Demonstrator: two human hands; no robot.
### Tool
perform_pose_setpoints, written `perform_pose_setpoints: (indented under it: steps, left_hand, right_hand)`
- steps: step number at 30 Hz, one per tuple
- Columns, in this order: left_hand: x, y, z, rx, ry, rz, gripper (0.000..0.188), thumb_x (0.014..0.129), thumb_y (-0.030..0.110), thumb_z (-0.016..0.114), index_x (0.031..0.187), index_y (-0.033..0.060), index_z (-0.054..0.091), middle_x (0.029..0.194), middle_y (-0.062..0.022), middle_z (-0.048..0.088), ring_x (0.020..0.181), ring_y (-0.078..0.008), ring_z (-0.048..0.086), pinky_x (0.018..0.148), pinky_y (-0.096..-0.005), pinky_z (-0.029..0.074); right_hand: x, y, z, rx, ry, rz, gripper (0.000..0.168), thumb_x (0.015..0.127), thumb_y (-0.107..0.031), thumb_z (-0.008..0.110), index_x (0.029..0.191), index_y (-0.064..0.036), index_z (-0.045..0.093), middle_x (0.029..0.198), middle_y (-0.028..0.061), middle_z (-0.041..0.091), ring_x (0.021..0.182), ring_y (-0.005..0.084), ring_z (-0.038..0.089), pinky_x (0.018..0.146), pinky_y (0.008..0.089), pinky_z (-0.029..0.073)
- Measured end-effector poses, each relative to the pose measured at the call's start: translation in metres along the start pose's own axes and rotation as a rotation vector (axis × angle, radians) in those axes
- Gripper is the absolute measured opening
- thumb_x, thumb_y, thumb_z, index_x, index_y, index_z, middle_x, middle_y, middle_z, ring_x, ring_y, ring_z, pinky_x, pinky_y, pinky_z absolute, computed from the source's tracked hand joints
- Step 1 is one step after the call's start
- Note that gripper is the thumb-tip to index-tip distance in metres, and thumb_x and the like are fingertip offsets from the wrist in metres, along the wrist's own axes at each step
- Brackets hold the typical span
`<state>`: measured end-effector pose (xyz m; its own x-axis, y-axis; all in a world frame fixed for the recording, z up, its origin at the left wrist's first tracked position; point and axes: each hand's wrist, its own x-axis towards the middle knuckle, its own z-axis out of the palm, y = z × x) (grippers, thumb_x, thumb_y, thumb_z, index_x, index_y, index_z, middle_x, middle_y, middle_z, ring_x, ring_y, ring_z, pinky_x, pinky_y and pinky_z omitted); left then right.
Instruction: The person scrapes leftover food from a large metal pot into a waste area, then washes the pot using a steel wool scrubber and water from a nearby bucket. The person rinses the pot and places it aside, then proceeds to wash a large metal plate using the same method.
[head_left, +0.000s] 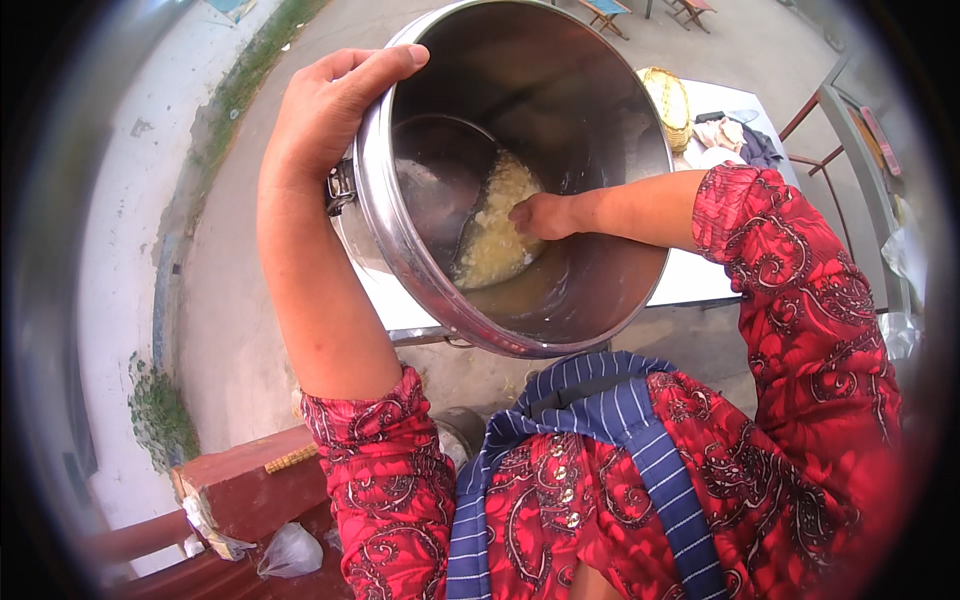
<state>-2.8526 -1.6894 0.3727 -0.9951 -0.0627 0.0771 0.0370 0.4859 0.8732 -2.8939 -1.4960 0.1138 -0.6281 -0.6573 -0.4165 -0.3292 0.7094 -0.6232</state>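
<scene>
A large, deep stainless steel pot is tilted towards me over a white table. My left hand grips its rim on the left, with the thumb lying over the edge. Down inside the pot, my right hand touches a pale yellow, wet, lumpy mass spread across part of the bottom. The fingers are curled and partly hidden, so whether they hold any of it is unclear. Some cloudy liquid lies along the lower wall. A metal latch sits on the pot's outside below my left hand.
On the white table behind the pot are a woven basket and crumpled cloths. A metal frame stands at the right. Lower left, a red bench bears a corncob and a clear plastic bag. Folding stools stand beyond.
</scene>
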Motion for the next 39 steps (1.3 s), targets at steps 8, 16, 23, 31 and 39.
perform_pose_setpoints:
  steps: [8, 16, 23, 31, 39]
  left_hand:
    - [-0.013, -0.011, -0.016, 0.016, 0.048, 0.02, 0.046, 0.072, 0.042, 0.074, 0.097, 0.0038, 0.068, 0.087, -0.0067, 0.066, 0.075, -0.014, 0.061, 0.071, -0.0264, 0.049]
    - [-0.008, -0.001, 0.007, 0.032, 0.031, 0.085, 0.05, 0.071, 0.042, 0.074, 0.101, 0.0028, 0.067, 0.093, -0.0067, 0.066, 0.082, -0.0152, 0.062, 0.076, -0.0264, 0.048]
    - [-0.039, 0.015, -0.011, 0.054, -0.02, 0.087, 0.038, 0.077, 0.031, 0.071, 0.094, -0.0024, 0.067, 0.088, -0.0076, 0.066, 0.079, -0.0143, 0.059, 0.071, -0.0268, 0.047]
    - [-0.037, 0.017, -0.017, 0.026, -0.079, 0.119, 0.035, 0.076, 0.028, 0.071, 0.093, -0.0027, 0.066, 0.087, -0.0074, 0.065, 0.08, -0.0151, 0.059, 0.074, -0.0273, 0.047]
    - [-0.032, 0.016, -0.014, 0.002, -0.093, 0.121, 0.034, 0.075, 0.027, 0.072, 0.091, -0.0026, 0.066, 0.085, -0.0071, 0.065, 0.078, -0.0151, 0.059, 0.072, -0.0277, 0.048]
  right_hand:
    - [0.015, -0.007, -0.116, -1.043, 0.253, -0.511, 0.04, 0.089, -0.022, 0.052, 0.124, -0.005, 0.054, 0.131, 0.0134, 0.05, 0.125, 0.0345, 0.041, 0.105, 0.0439, 0.035]
    - [0.06, 0.004, 0.004, -0.36, -0.116, 0.005, 0.046, 0.09, -0.034, 0.047, 0.124, -0.004, 0.053, 0.127, 0.0181, 0.053, 0.121, 0.035, 0.046, 0.101, 0.0435, 0.038]
    - [-0.079, -0.041, -0.037, -0.418, -0.487, -0.543, 0.064, 0.097, -0.048, 0.036, 0.139, 0.0, 0.038, 0.146, 0.0195, 0.033, 0.138, 0.0353, 0.024, 0.113, 0.0422, 0.021]
    - [-0.011, 0.007, -0.032, -0.888, -0.406, -0.437, 0.066, 0.095, -0.054, 0.031, 0.134, -0.002, 0.043, 0.139, 0.018, 0.042, 0.133, 0.0325, 0.033, 0.113, 0.0443, 0.018]
    - [-0.025, -0.041, -0.073, -0.933, -0.29, -0.204, 0.057, 0.095, -0.049, 0.037, 0.129, -0.006, 0.052, 0.137, 0.0146, 0.047, 0.13, 0.0343, 0.037, 0.107, 0.0484, 0.029]
